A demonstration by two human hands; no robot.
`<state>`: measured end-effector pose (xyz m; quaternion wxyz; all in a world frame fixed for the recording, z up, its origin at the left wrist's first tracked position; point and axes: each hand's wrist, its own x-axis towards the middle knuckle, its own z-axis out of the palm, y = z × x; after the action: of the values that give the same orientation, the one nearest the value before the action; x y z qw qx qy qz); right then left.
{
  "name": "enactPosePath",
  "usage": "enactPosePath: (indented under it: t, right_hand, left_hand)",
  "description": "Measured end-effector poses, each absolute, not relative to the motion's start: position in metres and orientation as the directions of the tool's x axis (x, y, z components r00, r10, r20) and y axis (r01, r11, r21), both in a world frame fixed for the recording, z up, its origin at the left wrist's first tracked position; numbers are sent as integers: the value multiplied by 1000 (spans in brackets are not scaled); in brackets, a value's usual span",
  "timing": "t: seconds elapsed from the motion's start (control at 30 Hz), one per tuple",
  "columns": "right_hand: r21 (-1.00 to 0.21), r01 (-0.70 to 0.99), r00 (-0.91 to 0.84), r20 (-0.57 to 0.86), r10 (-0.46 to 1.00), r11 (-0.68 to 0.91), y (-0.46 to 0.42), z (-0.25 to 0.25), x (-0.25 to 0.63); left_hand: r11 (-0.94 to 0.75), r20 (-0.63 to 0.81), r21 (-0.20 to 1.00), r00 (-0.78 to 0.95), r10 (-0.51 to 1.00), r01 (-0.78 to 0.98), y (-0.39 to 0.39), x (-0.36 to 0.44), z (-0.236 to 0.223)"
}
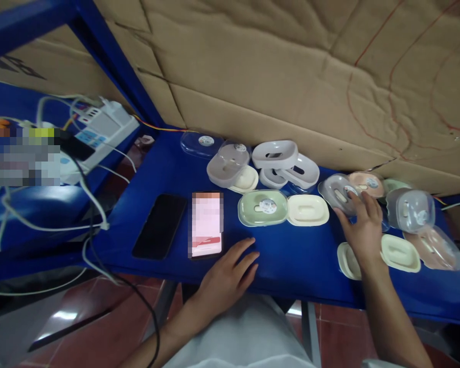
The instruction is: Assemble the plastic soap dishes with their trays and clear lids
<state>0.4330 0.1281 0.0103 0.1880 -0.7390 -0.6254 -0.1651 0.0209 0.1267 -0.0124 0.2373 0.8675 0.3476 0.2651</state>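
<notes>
My right hand has its thumb and fingers around a grey soap dish with a clear lid and a round sticker. Part of that dish is hidden behind the fingers. Close by my wrist lie a cream tray and a second cream piece. My left hand rests on the blue table, fingers stretched out and nothing in them. Just beyond it are a lit phone, a green lidded soap dish and a cream tray.
Grey soap dish parts are stacked at the back beside a clear lid. Pink and grey lidded dishes sit at the right. A dark phone, cables and a power strip lie left. Cardboard stands behind.
</notes>
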Motion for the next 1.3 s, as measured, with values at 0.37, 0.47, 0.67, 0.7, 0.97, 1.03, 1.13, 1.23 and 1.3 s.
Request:
enactPosePath:
  t: [0.37,0.47,0.67,0.7,0.97,1.03,1.13,1.23,1.3]
  right_hand:
    - [-12,979,-197,203,959,203,111,25,366]
    - [-48,969,-231,160,960,242,97,23,350]
    - [-299,900,-275,176,945,317,63,47,333]
    - [-310,895,-265,212,941,322,65,52,334]
    - [-56,967,-207,392,896,248,190,51,360]
    - [1,969,-228,390,892,247,218,42,365]
    - [73,963,-266,405,875,260,239,32,371]
    - [97,961,-274,419,866,258,229,38,374]
    - [101,964,-264,433,862,244,204,49,373]
  left_hand:
    - [-643,286,581,614,736,500,126,21,-17]
    - [-654,277,561,629,726,508,126,20,-15]
    - [-794,298,381,750,590,474,123,35,-1]
    - [-815,296,358,772,562,456,124,41,0]
    - [-875,318,326,831,457,357,115,46,-4]
    - [-860,310,344,819,483,377,109,34,-2]
    - [-829,315,360,780,540,428,103,19,2]
    - [-799,362,379,720,592,467,102,16,5]
    - [-788,372,396,702,607,472,104,19,4]
